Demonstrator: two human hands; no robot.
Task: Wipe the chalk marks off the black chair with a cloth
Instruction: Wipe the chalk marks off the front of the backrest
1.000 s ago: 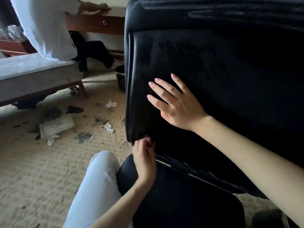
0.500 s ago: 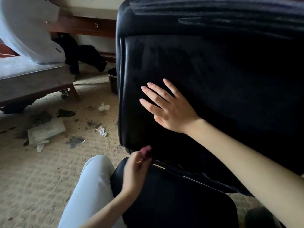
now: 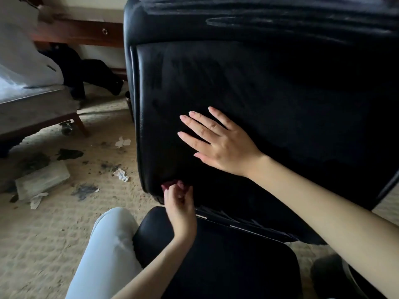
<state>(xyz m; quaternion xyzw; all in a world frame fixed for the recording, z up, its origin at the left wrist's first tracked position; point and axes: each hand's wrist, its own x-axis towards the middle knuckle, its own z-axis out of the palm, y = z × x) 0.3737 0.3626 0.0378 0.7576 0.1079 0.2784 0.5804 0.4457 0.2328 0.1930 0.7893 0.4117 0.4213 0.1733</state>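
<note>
Beige carpet (image 3: 43,234) spreads out well to the left of the left hand, littered with crumpled tissue scraps (image 3: 121,174) and dark smudges, and a grey bench (image 3: 32,108) stands farther off beyond them. Below that hand a pale trouser leg (image 3: 108,244) lies just beside the chair's seat (image 3: 216,266). The left hand (image 3: 180,210) is at the bottom left corner of the backrest of the black chair (image 3: 280,83), its fingers curled and pinching a small dark red cloth (image 3: 170,184) right at the leather edge. Up and to the right of it, the right hand (image 3: 220,143) lies flat on the backrest panel, fingers straight and spread apart, holding nothing. High above the right hand, along the top roll of the backrest, pale chalk marks (image 3: 226,21) run in long streaks, well apart from the cloth.
</note>
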